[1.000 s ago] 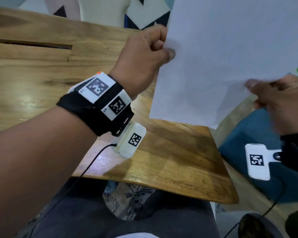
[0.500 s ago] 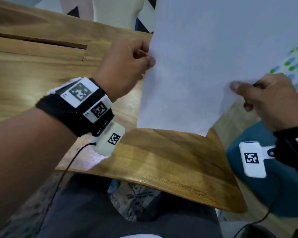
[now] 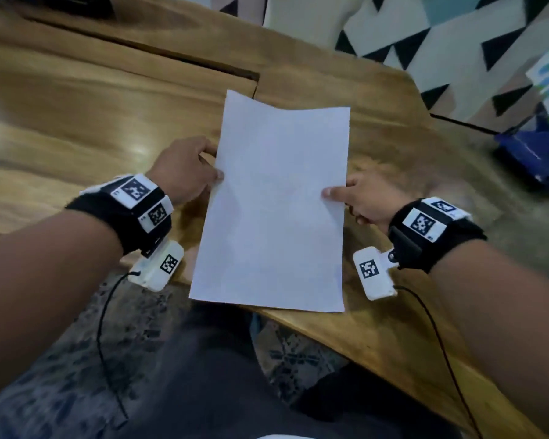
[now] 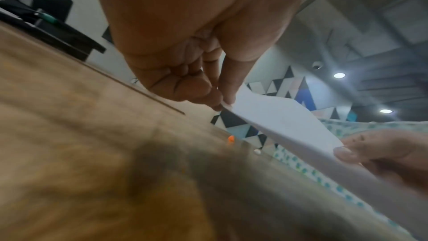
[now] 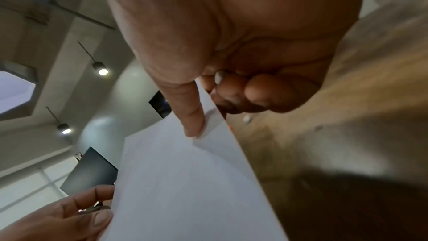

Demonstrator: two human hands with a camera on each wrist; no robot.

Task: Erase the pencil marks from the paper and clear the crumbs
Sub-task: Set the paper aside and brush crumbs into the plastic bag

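- Head view: you hold the paper (image 3: pixel 276 198) over the near part of the wooden table (image 3: pixel 92 122), its long axis running near to far and its near short edge reaching just past the table's near edge.
- Your left hand (image 3: pixel 184 167) pinches the sheet's left long edge, thumb on top; your right hand (image 3: pixel 366 198) pinches the right long edge, thumb on top, other fingers beneath.
- The sheet's upper face reads as plain white here; any pencil marks are too faint to tell.
- Left wrist view: this angle shows what the head view does not, that the paper (image 4: pixel 289 125) is clear of the table, held above it with a slight bow between the two hands.
- It also shows a small orange object (image 4: pixel 231 138) and a small white object (image 4: pixel 257 152) on the table at the far side, both too blurred to identify.
- Right wrist view: the thumb lies flat on the paper (image 5: pixel 185 180), and the curled fingers (image 5: pixel 254 94) sit below the edge; the left hand (image 5: pixel 69 215) grips the opposite edge.
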